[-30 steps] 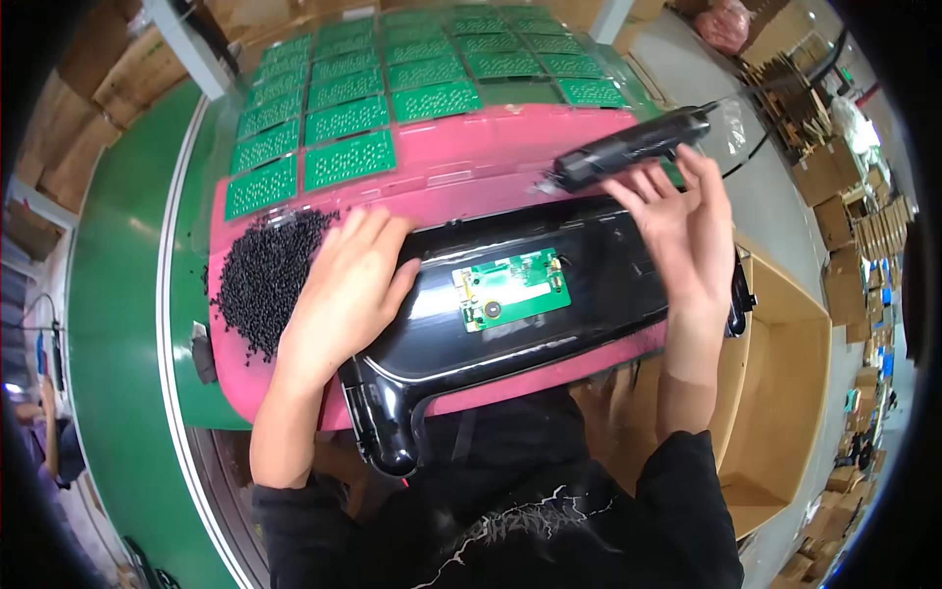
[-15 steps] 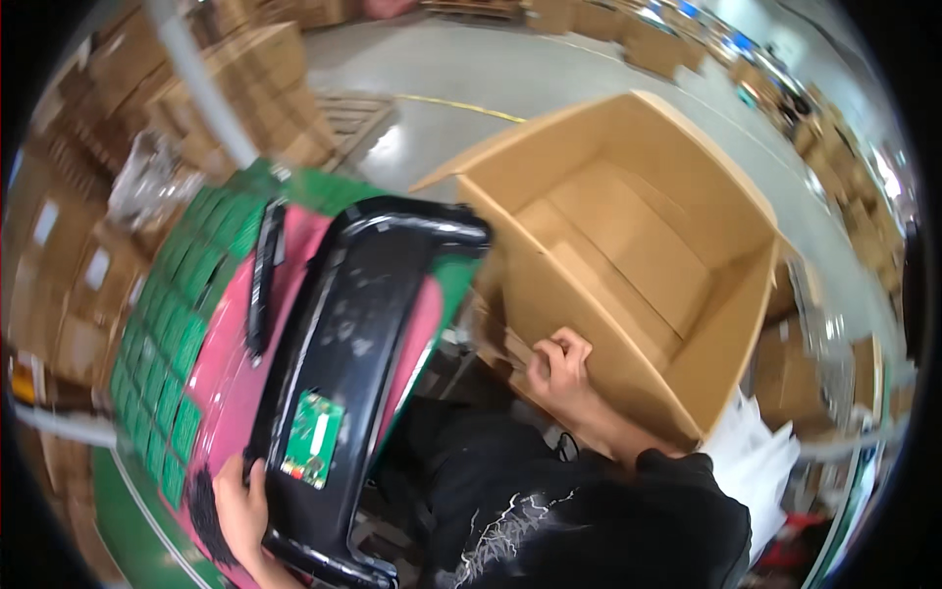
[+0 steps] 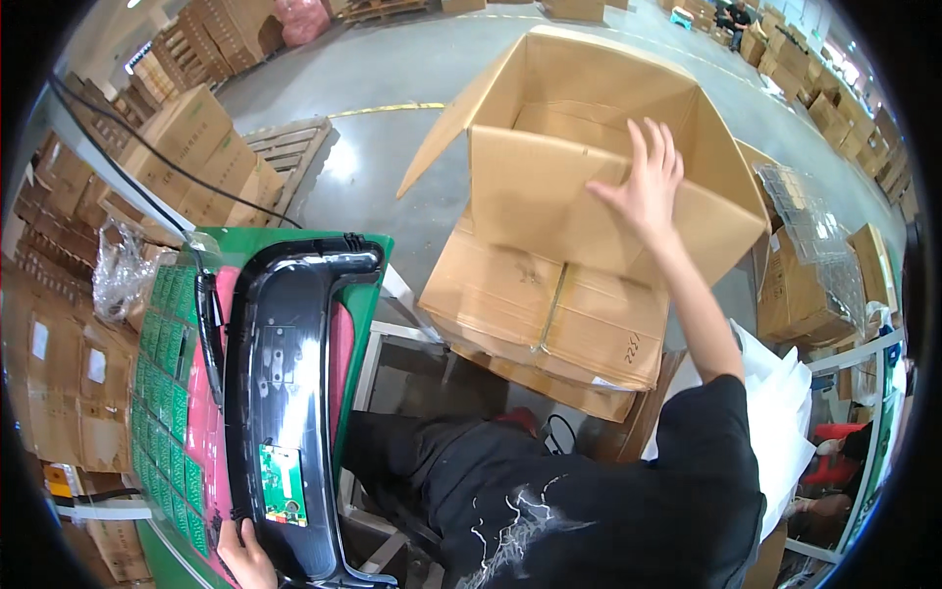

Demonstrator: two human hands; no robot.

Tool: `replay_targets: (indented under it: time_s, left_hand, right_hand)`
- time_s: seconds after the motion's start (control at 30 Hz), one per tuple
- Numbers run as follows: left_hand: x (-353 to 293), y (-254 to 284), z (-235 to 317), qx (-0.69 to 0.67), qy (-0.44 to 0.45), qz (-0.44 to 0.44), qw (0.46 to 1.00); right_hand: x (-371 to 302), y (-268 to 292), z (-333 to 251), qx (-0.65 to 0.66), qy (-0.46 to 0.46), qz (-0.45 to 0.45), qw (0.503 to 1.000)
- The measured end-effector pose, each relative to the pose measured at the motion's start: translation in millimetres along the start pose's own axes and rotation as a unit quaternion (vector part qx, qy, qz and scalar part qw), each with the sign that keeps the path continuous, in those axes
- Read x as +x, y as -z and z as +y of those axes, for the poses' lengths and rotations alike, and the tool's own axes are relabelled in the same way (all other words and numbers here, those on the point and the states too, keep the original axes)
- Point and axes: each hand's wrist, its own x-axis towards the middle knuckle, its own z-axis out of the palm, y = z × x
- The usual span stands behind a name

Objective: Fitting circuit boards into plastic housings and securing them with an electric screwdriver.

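A long black plastic housing with curved ends lies on the pink mat at my left. A small green circuit board sits in its near part. My left hand is at the housing's near left edge, fingers bent and closed at the rim; part of the hand is cut off by the picture's lower edge. My right hand is open, fingers spread, over the near flap of an open cardboard box. The thumb lies against the flap's outer face, and nothing is held. Inside, the visible part of the box shows bare cardboard.
The open box rests on a closed, taped carton. Left of the housing, rows of green circuit boards line the green table. A black cable runs above them. White foam sheets stand by my right arm.
My right hand has risen from beside the box to its near flap and opened. The view has shifted, showing the taped carton below. My left hand stays by the housing.
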Motion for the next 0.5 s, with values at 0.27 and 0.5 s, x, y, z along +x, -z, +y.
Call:
replay_targets:
  time_s: [0.27,0.5]
  left_hand:
    - [-44,3,27,0.078,-0.100,0.319,0.939]
    - [-112,6,-95,0.034,0.219,0.430,0.875]
  right_hand:
    - [-83,-7,-37,0.030,-0.027,-0.141,0.989]
    - [-136,46,-86,0.097,-0.074,-0.155,0.980]
